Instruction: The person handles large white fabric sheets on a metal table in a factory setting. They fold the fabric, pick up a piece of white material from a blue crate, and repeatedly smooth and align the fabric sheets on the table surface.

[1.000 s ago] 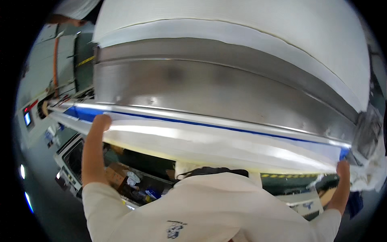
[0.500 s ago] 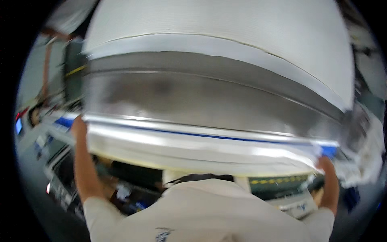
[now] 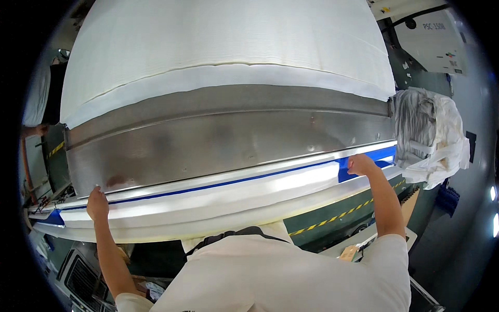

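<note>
A wide white cloth sheet (image 3: 223, 39) lies over the far side, its front edge on a long grey metal plate (image 3: 218, 140). Along the plate's near edge runs a pale rail with a blue strip (image 3: 228, 181), and a white cloth band (image 3: 208, 200) hangs in folds in front of it. My left hand (image 3: 97, 204) is closed at the plate's near left edge, its fingertips together. Closed over the blue surface (image 3: 382, 154) near the right end is my right hand (image 3: 362, 165). What either hand grips, if anything, is hidden.
At the right hangs a bundle of whitish cloth (image 3: 431, 132) beside the plate's end. A white machine housing (image 3: 431, 39) stands far right. Another person's hand (image 3: 36, 130) shows at the left edge. Yellow-and-black floor tape (image 3: 332, 219) runs below the band.
The view has swung, and the plate now slopes up to the right. My right hand has moved inward from the band's right end, where more blue surface shows. My left hand now lies nearer the plate.
</note>
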A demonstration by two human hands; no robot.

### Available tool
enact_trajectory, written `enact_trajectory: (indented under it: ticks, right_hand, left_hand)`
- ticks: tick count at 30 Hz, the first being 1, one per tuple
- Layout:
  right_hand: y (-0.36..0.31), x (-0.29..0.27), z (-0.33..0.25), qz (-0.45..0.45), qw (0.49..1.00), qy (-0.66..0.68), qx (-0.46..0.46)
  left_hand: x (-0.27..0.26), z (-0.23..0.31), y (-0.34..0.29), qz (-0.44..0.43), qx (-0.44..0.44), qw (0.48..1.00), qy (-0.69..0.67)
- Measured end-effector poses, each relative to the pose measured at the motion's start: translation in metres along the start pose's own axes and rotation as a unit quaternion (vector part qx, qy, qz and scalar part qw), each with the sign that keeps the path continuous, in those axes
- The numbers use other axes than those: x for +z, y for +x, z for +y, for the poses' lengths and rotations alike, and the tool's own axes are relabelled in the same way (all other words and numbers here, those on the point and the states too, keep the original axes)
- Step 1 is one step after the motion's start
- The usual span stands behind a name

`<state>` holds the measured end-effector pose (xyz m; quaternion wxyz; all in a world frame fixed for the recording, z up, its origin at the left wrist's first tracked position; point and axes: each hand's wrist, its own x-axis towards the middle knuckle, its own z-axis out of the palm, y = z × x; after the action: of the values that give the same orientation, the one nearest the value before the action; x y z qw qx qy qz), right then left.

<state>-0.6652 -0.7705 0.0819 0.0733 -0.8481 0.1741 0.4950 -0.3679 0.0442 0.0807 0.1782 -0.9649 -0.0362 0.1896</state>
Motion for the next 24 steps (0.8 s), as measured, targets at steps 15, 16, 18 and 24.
enact_trajectory:
  ticks: [15, 16, 18, 24]
  right_hand:
    - [0.026, -0.072, -0.217, 0.137, 0.973, 0.096, -0.162]
    - [0.026, -0.086, -0.245, 0.143, 0.97, 0.109, -0.166]
    - [0.03, -0.118, -0.325, 0.19, 0.949, 0.049, -0.248]
    - [0.041, -0.22, -0.557, 0.254, 0.888, 0.066, -0.378]
  left_hand:
    - [-0.024, 0.084, 0.042, 0.284, 0.138, 0.911, -0.265]
    - [-0.026, 0.091, 0.051, 0.33, 0.152, 0.886, -0.289]
    - [-0.03, 0.084, 0.064, 0.349, 0.131, 0.879, -0.297]
    - [-0.028, 0.072, 0.105, 0.323, 0.123, 0.887, -0.305]
